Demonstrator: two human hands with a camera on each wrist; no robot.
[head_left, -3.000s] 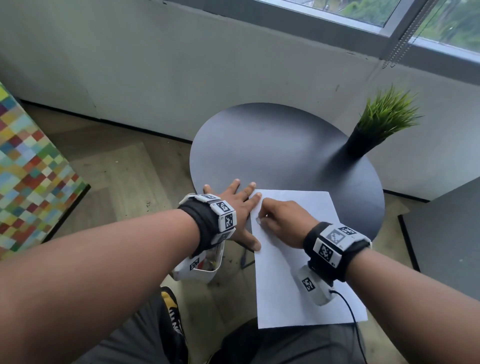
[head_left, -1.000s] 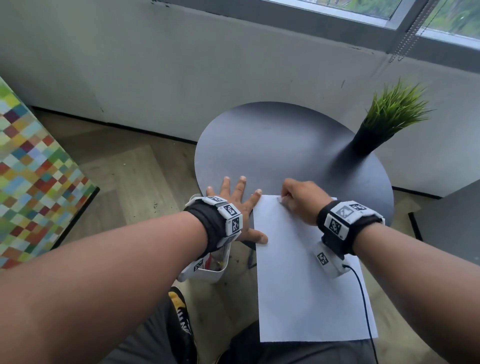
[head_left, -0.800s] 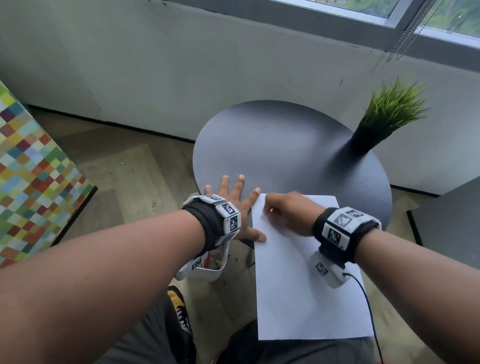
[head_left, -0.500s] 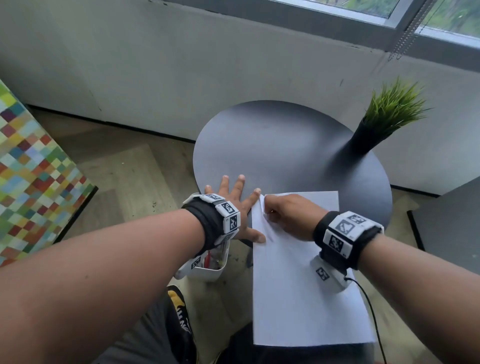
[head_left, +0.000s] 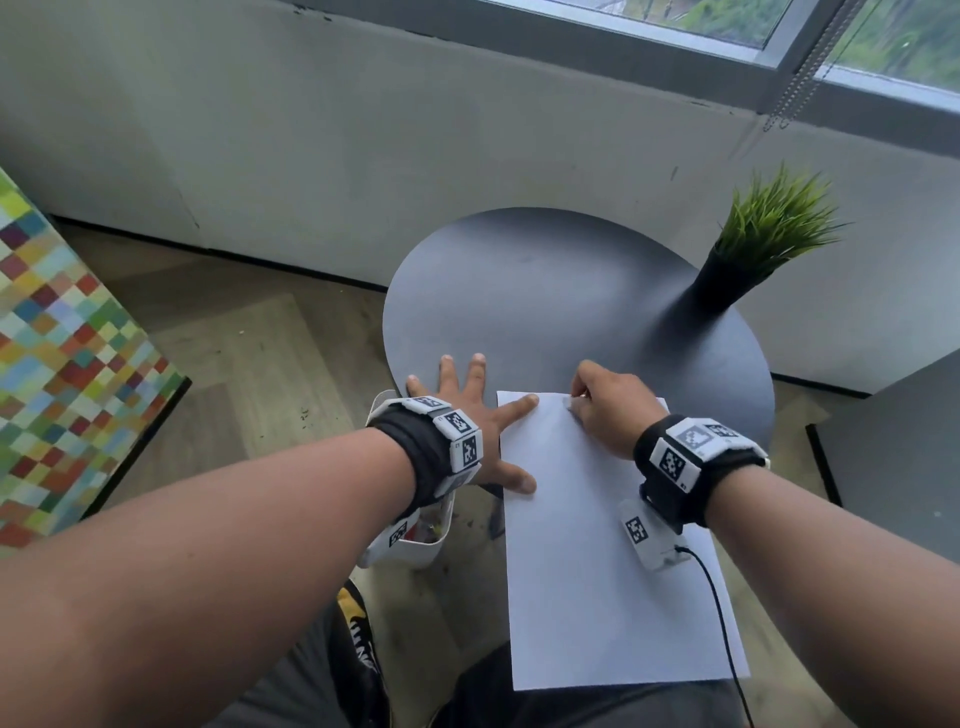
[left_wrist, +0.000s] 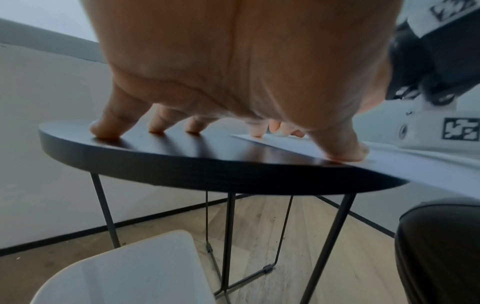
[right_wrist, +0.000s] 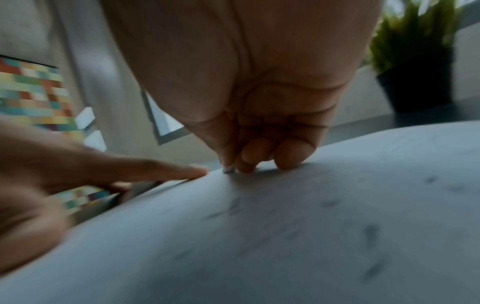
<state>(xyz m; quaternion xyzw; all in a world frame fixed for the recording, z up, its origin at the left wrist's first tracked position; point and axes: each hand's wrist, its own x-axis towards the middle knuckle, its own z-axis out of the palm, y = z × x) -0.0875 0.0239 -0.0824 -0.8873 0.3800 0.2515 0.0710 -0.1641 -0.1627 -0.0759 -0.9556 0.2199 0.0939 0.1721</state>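
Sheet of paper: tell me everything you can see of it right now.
The sheet of paper is plain white and rectangular, lying flat and lengthwise away from the person. Its far end rests on the round dark table; its near end overhangs the edge above the lap. The left hand, fingers spread, presses its forefinger on the far left corner and its thumb on the left edge. The right hand, fingers curled, seems to pinch the far edge. Faint grey marks show close up.
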